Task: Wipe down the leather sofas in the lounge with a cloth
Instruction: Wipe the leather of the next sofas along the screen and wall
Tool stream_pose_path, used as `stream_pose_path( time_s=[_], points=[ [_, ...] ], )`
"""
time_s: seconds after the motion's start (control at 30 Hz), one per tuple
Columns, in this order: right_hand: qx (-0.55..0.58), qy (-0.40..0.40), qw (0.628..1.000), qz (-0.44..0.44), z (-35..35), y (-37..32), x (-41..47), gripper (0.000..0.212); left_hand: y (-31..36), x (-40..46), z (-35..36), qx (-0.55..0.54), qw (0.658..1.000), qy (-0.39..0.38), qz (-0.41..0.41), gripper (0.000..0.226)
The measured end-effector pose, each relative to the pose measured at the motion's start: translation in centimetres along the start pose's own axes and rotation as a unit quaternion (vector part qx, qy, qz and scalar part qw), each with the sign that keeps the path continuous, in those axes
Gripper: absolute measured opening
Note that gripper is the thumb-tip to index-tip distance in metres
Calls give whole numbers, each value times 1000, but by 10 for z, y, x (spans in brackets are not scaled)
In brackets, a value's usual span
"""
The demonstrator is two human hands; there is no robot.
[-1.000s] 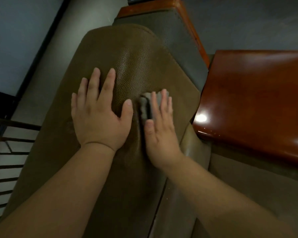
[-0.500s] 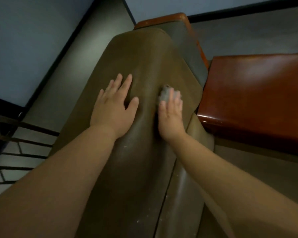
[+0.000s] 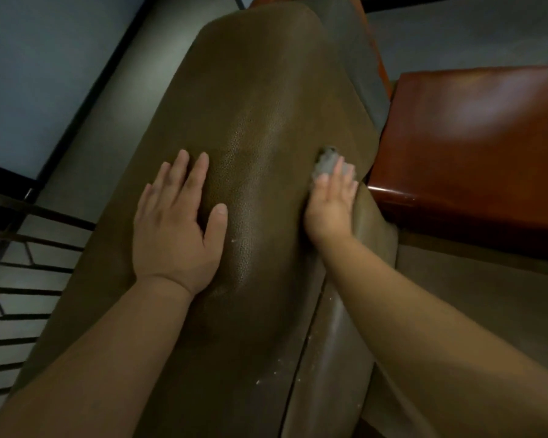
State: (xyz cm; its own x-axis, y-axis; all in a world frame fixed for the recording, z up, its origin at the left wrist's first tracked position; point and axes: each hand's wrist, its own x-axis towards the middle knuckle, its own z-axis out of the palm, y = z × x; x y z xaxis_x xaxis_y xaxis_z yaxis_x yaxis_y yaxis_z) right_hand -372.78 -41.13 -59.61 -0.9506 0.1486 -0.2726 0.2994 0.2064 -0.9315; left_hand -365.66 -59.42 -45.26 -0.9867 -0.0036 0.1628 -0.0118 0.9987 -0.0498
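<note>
We look down over the rounded top of a brown leather sofa back [image 3: 260, 128], whose grained surface catches a sheen along its middle. Our left hand [image 3: 174, 229] lies flat on the leather, palm down, its fingers [image 3: 184, 172] straight and slightly spread, the thumb angled out toward the centre; it holds nothing and simply presses on the sofa. Our right hand [image 3: 331, 203] sits on the right flank of the same cushion, near its edge, with its fingers [image 3: 340, 172] laid straight over a small grey cloth [image 3: 328, 161], pressing it against the leather. Only a crumpled bit of the cloth shows beyond the fingertips; the rest is hidden under the hand, so we cannot tell how large it is or whether the thumb tucks round it. The two hands are well apart, with the shiny strip of leather between them. A seam runs down the sofa below the right hand, and small pale specks lie along it. To the right, just beside the sofa back, stands a glossy reddish-brown wooden tabletop [image 3: 475, 147], with highlights on its polish. To the left, beyond the sofa, we see a grey floor [image 3: 108, 99], a dark railing [image 3: 19, 270] with horizontal bars, and a pale wall [image 3: 29, 74] above it.
</note>
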Motion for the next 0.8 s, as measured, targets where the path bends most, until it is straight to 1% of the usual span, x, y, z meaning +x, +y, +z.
stream_pose_path(
  time_s=[0.03,0.07,0.1,0.13,0.17,0.2,0.23,0.27,0.33,0.37,0.4,0.47,0.5,0.53,0.57,0.6,0.67,0.7,0.73,0.77,0.8],
  points=[
    [32,-8,996,80,-5,8,7,57,0,0,1,-5,1000,5,1,70],
    [45,-12,991,123,-4,9,6,58,0,0,1,-10,1000,10,2,70],
    [47,-8,991,124,0,2,-2,59,0,1,1,-12,1000,13,3,70],
    [44,-4,996,81,8,-8,-14,63,0,1,1,-12,1000,14,3,71],
    [44,0,999,-3,18,-19,-31,66,0,1,0,-10,1000,14,4,71],
    [44,-4,995,-95,27,-29,-49,66,0,1,0,-9,1000,13,4,72],
    [50,-16,987,-154,32,-36,-64,62,0,2,-1,-6,1000,11,3,72],
    [60,-29,981,-181,33,-37,-73,59,1,2,-1,-4,1000,8,2,72],
    [59,-27,981,-182,25,-20,-67,60,1,1,-1,-5,1000,11,3,72],
    [29,-12,985,-168,20,-5,-57,61,1,1,-1,-6,1000,13,3,72],
    [8,-1,991,-133,13,12,-46,61,1,1,-1,-8,1000,15,4,72],
    [15,-2,1000,5,0,32,-30,58,1,1,0,-12,1000,19,3,72],
    [23,-7,998,59,-1,33,-27,60,1,1,0,-15,1000,20,2,72],
    [18,-11,997,78,1,27,-30,63,1,2,0,-17,1000,21,2,72],
    [11,-12,998,54,8,12,-40,69,1,1,0,-17,1000,22,3,72],
    [8,-14,1000,-11,17,-3,-56,73,1,1,-1,-15,1000,22,3,72],
    [25,-35,983,-179,35,-33,-96,68,1,2,-2,-12,1000,14,5,73],
    [28,-50,969,-240,40,-37,-113,64,1,3,-2,-12,1000,9,3,73],
    [21,-54,961,-272,40,-35,-121,61,1,2,-2,-13,1000,6,1,72],
    [10,-49,959,-279,36,-29,-119,61,1,2,-3,-14,1000,7,-1,71],
    [0,-43,968,-247,29,-17,-110,60,1,1,-3,-14,1000,10,-1,70]
  ],
)
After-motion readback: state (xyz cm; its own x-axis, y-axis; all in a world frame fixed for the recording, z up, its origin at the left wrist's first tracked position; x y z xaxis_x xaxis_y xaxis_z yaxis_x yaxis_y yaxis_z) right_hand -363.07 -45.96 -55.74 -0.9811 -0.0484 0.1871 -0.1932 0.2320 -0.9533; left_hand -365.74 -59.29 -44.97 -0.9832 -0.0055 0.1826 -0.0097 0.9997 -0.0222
